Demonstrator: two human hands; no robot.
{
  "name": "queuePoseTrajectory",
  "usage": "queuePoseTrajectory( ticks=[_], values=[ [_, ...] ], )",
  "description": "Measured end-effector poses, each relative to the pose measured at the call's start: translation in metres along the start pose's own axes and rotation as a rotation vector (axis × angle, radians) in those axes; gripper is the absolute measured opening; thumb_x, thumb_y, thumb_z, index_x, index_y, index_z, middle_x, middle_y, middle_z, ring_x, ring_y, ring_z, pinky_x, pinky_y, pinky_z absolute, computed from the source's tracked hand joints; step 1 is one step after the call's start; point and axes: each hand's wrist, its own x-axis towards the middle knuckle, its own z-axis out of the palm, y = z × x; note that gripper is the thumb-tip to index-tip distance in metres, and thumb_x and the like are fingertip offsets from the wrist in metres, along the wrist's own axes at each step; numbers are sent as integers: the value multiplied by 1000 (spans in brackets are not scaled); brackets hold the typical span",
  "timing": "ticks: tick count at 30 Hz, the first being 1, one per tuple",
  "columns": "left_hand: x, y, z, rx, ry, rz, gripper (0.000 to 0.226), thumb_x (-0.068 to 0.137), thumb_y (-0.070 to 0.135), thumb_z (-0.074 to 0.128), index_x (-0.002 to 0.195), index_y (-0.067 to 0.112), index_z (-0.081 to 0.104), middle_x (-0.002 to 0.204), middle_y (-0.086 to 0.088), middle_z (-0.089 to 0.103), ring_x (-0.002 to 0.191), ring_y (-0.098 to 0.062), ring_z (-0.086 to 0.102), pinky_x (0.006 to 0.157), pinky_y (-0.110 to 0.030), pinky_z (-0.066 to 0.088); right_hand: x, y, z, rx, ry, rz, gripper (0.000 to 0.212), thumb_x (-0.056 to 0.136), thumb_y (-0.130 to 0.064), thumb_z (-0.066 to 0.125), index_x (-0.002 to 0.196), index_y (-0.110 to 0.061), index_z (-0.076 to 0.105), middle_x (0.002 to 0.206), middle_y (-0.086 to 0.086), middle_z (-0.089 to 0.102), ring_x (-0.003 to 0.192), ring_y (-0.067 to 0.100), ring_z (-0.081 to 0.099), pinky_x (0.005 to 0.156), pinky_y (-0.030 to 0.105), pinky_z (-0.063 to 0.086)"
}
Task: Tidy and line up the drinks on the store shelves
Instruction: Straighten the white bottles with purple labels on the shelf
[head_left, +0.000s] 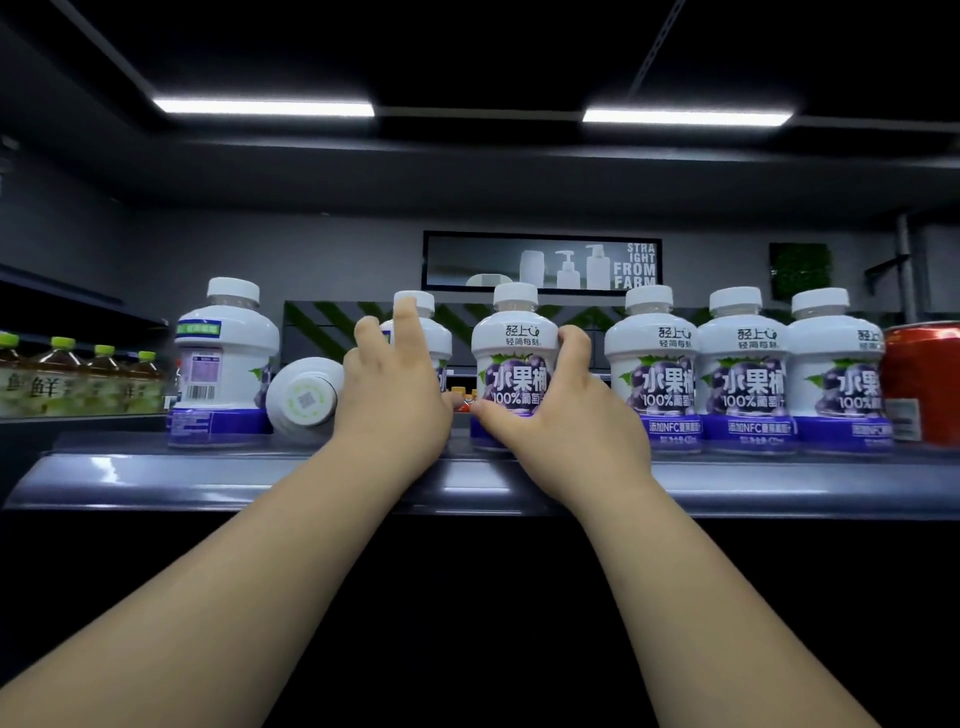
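We start at the far left, where green-capped tea bottles (78, 382) stand on a neighbouring shelf, slightly blurred. On to the main shelf (208, 475), and here is the first grape drink, the turned bottle (223, 364), upright but with its barcode side facing us. Just beside it, the toppled bottle (304, 397) lies on its side with its round base pointing straight at us. Next comes the left grip (392, 395), raised against the half-hidden bottle (422, 332) that stands a little further back. One finger reaches up to its white cap, and the palm covers most of the label. We cannot tell whether this grip is actually closed round the bottle or only resting on it. In the middle stands the centre bottle (514, 364), upright at the shelf's front edge with its purple grape label facing us. The right grip (566, 410) is grasping it, fingers curled round its right shoulder and thumb laid across the lower front. To the right, a row of three bottles (743, 369) stands upright, side by side, with their labels forward. At the far right, a red can (924, 379) stands just beside the last of them.
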Motion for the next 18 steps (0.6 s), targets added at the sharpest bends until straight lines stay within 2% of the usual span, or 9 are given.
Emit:
queuePoseTrajectory(
  ticks=[4, 6, 8, 10, 14, 16, 18],
  values=[
    [10, 3, 0, 17, -24, -20, 106, 82, 34, 78, 154, 21, 2, 146, -21, 21, 114, -46, 49, 98, -45, 39, 0, 0, 1, 11, -4, -12, 110, 74, -79, 61, 151, -20, 7, 131, 5, 59, 114, 29, 60, 69, 36, 37],
    [13, 4, -1, -5, -47, -43, 107, 82, 34, 78, 154, 22, 0, 146, -21, 21, 107, -45, 56, 86, -42, 42, 0, 0, 1, 2, -9, -19, 112, 75, -79, 60, 152, -19, 5, 133, 5, 58, 115, 28, 60, 69, 36, 36],
    [16, 6, 0, -7, -78, -63, 108, 82, 34, 79, 154, 22, -1, 143, -20, 23, 102, -43, 59, 77, -38, 39, 0, 1, 1, -2, -9, -22, 111, 77, -78, 59, 152, -19, 3, 134, 6, 58, 115, 28, 60, 69, 36, 36],
    [18, 6, 0, -19, -90, -54, 107, 83, 31, 78, 154, 24, -1, 142, -19, 26, 100, -41, 58, 76, -37, 36, 1, 3, 1, 2, -19, -16, 109, 79, -75, 59, 153, -19, 2, 134, 7, 57, 116, 29, 59, 70, 36, 36],
    [14, -3, -6, -269, -90, -29, 100, 82, 22, 77, 152, 32, 7, 146, -10, 25, 98, -25, 48, 84, -33, 36, 2, 4, 0, 33, -23, -13, 108, 79, -72, 63, 153, -19, 4, 140, 7, 51, 121, 30, 55, 76, 38, 39],
    [10, -10, -7, -441, -73, 0, 102, 79, 21, 79, 151, 36, 8, 148, -6, 27, 112, -20, 47, 98, -34, 38, 2, 4, -1, 56, -21, -12, 110, 78, -72, 65, 153, -20, 5, 144, 7, 47, 124, 29, 52, 84, 39, 43],
    [7, -16, -8, -516, -76, 12, 102, 80, 24, 77, 151, 38, 6, 148, -7, 30, 125, -24, 46, 108, -42, 38, 2, 4, -2, 73, -16, -11, 113, 76, -72, 66, 154, -19, 4, 147, 7, 43, 128, 29, 48, 91, 40, 43]
  ],
)
